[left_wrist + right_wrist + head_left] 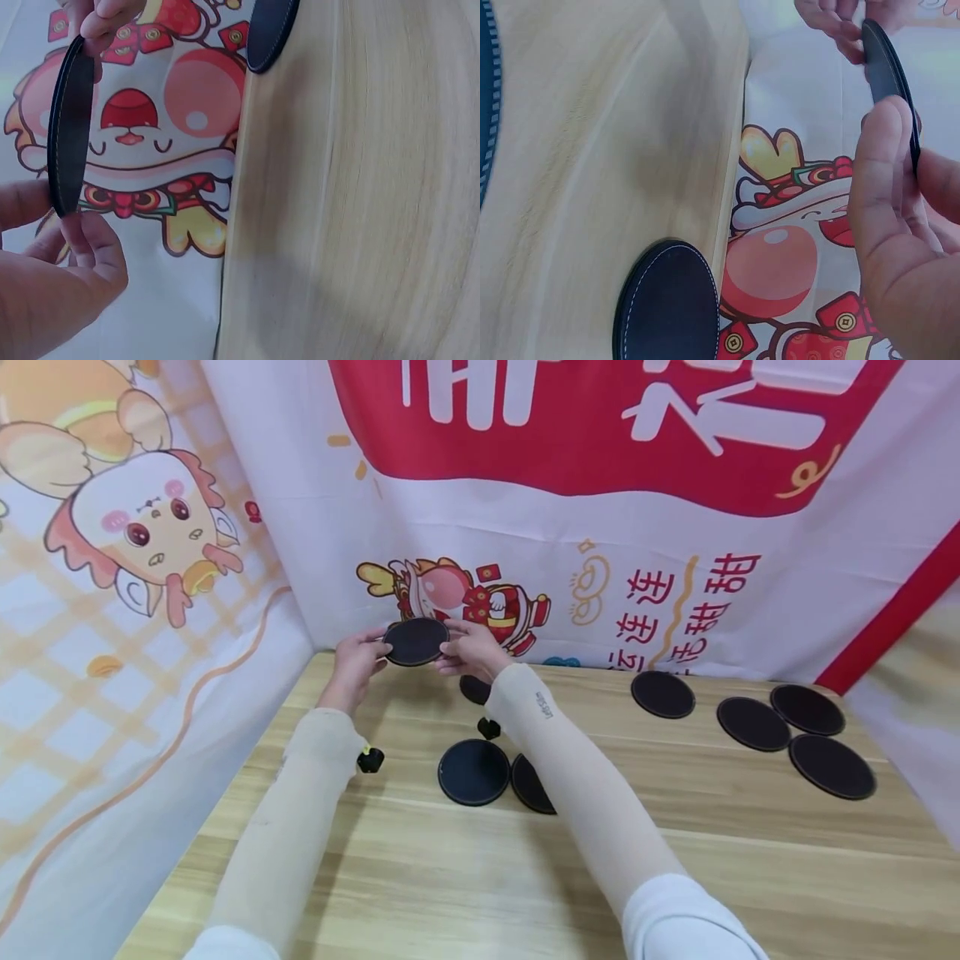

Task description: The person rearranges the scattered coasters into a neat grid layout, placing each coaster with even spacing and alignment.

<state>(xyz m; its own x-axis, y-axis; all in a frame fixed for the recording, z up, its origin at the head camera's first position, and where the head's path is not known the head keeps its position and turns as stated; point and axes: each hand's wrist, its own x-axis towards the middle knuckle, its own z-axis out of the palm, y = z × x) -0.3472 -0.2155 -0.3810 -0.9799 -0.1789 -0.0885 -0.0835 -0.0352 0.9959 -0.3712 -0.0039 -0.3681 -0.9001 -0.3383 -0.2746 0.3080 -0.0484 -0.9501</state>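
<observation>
A round black coaster (417,642) with a stitched edge is held up above the back left of the table, between both hands. My left hand (354,667) pinches its left edge between thumb and fingers. At the opposite edge my right hand (476,650) grips it the same way. Both wrist views show the coaster (71,127) nearly edge-on, with fingers at either end. Below the right hand, another black coaster (474,689) lies on the table, partly covered by the sleeve; its white stitching shows on the coaster (671,307) in the right wrist view.
Nearer on the wooden table (420,860) lie two coasters side by side, one in full view (473,772), the other (529,785) partly behind the right forearm. One coaster (663,694) lies alone at back right, beside a group of three (753,723). Printed cloth (450,527) hangs behind.
</observation>
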